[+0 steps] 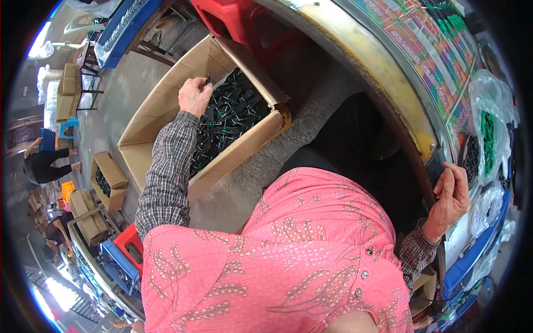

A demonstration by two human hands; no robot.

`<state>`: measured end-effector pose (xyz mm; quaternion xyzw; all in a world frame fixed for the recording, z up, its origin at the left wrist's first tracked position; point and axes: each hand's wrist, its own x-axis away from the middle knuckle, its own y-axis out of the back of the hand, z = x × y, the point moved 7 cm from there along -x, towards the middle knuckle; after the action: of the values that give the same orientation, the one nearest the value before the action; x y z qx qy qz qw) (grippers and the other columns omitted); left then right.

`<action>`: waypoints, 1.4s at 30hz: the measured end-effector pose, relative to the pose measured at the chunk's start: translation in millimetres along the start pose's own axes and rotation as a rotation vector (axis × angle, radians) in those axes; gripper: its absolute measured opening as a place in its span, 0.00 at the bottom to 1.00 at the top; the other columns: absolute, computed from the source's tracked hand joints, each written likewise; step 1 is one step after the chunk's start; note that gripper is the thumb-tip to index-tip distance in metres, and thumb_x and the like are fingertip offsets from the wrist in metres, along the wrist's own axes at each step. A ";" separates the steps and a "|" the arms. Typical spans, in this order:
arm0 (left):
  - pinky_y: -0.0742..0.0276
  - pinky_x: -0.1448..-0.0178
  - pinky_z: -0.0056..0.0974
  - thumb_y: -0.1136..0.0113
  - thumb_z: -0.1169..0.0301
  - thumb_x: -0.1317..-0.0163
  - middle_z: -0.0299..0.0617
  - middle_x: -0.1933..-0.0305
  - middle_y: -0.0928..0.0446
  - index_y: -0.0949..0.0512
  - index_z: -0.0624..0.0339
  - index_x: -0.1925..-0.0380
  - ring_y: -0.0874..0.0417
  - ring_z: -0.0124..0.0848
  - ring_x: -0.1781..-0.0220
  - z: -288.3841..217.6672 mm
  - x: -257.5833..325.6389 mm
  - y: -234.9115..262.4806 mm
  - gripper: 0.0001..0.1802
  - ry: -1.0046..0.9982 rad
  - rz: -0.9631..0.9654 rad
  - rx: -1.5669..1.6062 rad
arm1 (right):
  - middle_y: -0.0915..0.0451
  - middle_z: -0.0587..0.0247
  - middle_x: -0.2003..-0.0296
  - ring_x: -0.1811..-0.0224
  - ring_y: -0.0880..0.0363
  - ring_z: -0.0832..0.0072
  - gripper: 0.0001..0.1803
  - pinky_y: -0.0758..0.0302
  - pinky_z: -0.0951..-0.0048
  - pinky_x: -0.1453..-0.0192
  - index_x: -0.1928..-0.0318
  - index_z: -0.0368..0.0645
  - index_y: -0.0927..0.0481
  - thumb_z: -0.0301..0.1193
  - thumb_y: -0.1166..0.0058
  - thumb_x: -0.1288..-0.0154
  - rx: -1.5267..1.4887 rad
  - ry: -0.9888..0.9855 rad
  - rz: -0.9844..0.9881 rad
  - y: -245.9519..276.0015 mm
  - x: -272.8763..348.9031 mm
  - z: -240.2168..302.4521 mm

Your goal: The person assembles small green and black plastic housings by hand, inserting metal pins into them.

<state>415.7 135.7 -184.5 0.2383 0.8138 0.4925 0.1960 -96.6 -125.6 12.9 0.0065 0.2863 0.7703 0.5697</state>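
My left hand (194,97) reaches over a large open cardboard box (161,105) on the floor. Its fingertips pinch a small black part (208,79), too small to make out fully. Inside the box lies a heap of small black parts with green and silvery bits (230,114). On the far right, at the edge of the worktable (408,100), is my right hand (449,194). Its fingers are curled together, and anything between them is hidden. Close by that hand lie a clear plastic bag with green pieces (488,136) and a pile of dark small parts (471,158).
A red plastic stool (227,19) stands behind the box. Printed colourful sheets (416,44) cover the table. A blue tray (125,30) sits at the upper left. A smaller cardboard box (109,180) is on the left, with other people (47,166) beyond it.
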 end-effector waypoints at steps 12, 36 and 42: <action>0.24 0.67 0.26 0.47 0.75 0.35 0.35 0.67 0.24 0.26 0.65 0.55 0.22 0.21 0.70 -265.5 71.8 46.1 0.10 -0.109 0.554 1.121 | 0.24 0.63 0.73 0.77 0.29 0.81 0.05 0.34 0.80 0.73 0.65 0.35 0.19 0.19 0.43 0.42 0.142 0.133 0.039 2.7 5.3 34.5; 0.34 0.62 0.22 0.42 0.78 0.37 0.33 0.61 0.30 0.23 0.64 0.50 0.33 0.17 0.67 -434.7 177.8 13.3 0.15 -0.536 0.817 1.187 | 0.22 0.66 0.68 0.68 0.24 0.85 0.09 0.25 0.82 0.66 0.60 0.31 0.22 0.24 0.41 0.38 -0.511 -0.276 0.226 -5.7 35.6 6.0; 0.30 0.59 0.23 0.44 0.76 0.36 0.33 0.59 0.29 0.23 0.65 0.49 0.29 0.17 0.64 -438.3 185.0 6.7 0.15 -0.441 0.914 1.220 | 0.24 0.68 0.66 0.64 0.26 0.86 0.11 0.25 0.81 0.62 0.58 0.32 0.22 0.21 0.39 0.42 -0.443 -0.268 0.266 -1.0 35.4 5.6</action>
<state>24.5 -64.6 -2.1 0.7062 0.7040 -0.0672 -0.0340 -106.3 -91.7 6.0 0.0211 0.0298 0.8743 0.4841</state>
